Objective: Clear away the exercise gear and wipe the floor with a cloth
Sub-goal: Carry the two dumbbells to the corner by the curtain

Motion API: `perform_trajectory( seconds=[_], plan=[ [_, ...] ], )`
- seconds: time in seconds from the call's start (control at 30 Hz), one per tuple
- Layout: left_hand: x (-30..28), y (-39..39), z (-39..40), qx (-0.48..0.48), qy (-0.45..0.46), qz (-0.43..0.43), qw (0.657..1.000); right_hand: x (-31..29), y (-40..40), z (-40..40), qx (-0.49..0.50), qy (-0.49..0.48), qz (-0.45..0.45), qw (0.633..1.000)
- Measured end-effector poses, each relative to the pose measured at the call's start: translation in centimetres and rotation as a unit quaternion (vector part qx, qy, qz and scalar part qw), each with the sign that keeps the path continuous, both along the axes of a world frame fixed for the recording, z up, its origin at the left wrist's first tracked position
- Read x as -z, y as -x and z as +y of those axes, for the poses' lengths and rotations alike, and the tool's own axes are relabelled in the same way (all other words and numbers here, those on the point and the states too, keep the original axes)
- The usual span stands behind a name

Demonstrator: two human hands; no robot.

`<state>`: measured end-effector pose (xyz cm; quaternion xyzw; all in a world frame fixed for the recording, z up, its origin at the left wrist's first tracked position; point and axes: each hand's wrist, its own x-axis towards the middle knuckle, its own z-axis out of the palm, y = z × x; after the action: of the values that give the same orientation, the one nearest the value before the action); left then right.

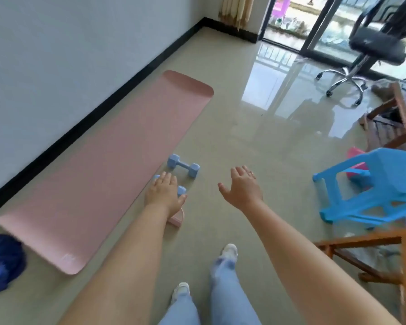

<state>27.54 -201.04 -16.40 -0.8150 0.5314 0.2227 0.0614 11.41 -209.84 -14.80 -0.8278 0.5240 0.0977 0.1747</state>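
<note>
In the head view the left hand (163,193) reaches down over the near dumbbell (181,190), fingers straight and together, not yet closed on it. The right hand (243,189) hovers with fingers spread, holding nothing. The second dumbbell (183,165) lies at 12 o'clock from the left hand, just beside the pink mat (108,170). I think it is best to grip the narrow bar, because the smooth hexagonal ends may slip. The crumpled blue cloth (4,261) waits at 8 o'clock on the glossy floor (256,141).
</note>
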Motion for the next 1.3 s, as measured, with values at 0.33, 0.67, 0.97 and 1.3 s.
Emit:
perform_trajectory(
  seconds=[0.33, 0.67, 0.97, 1.3],
  plan=[
    [11.1, -5.7, -17.0, -0.246, -0.054, 0.078, 0.965, 9.4, -9.6, -23.8, -0.160, -0.060, 0.070, 0.983],
    [24.2, -13.6, -26.0, -0.435, -0.068, 0.141, 0.886, 23.3, -22.8, -34.6, -0.214, -0.142, 0.099, 0.961],
    [47.0, -16.1, -29.8, -0.612, -0.113, 0.190, 0.759, 47.7, -28.8, -37.8, -0.207, -0.203, 0.149, 0.945],
    [69.1, -19.8, -31.6, -0.735, -0.120, 0.156, 0.649, 70.7, -34.5, -40.5, -0.281, -0.173, 0.217, 0.919]
  ],
)
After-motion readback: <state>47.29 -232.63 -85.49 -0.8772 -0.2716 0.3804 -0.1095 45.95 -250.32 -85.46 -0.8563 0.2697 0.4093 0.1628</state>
